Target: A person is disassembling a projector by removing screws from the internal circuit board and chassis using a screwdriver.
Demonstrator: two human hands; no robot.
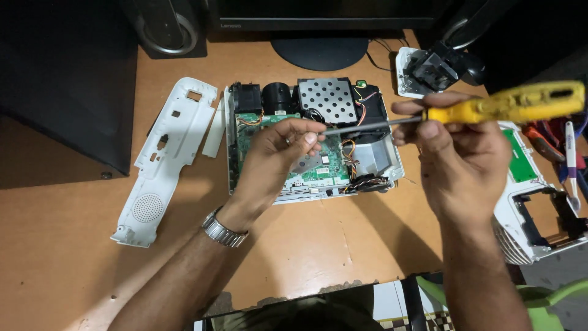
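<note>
We are looking down at a brown table (318, 245), and at its left a long white plastic cover (162, 162) is lying flat, well apart from our hands. Beside it the opened white device case (236, 178) is sitting with its lid off, holding a green circuit board (321, 168), two black round parts at the back, a perforated metal plate (327, 99) and bundles of coloured wires (361, 160) along its right side. Our left hand (275, 156), a metal watch (223, 232) on its wrist, is hovering over the board with the fingers (306, 132) pinched together around the tip of the screwdriver (465, 111); whether they are also gripping a screw we cannot tell. The screwdriver is lying level above the case, its grey shaft running rightward to a yellow handle. Our right hand (456, 162) is closing thumb and fingers on it where shaft and handle join. Further right a second white housing (530, 214) is resting, holding a black frame.
</note>
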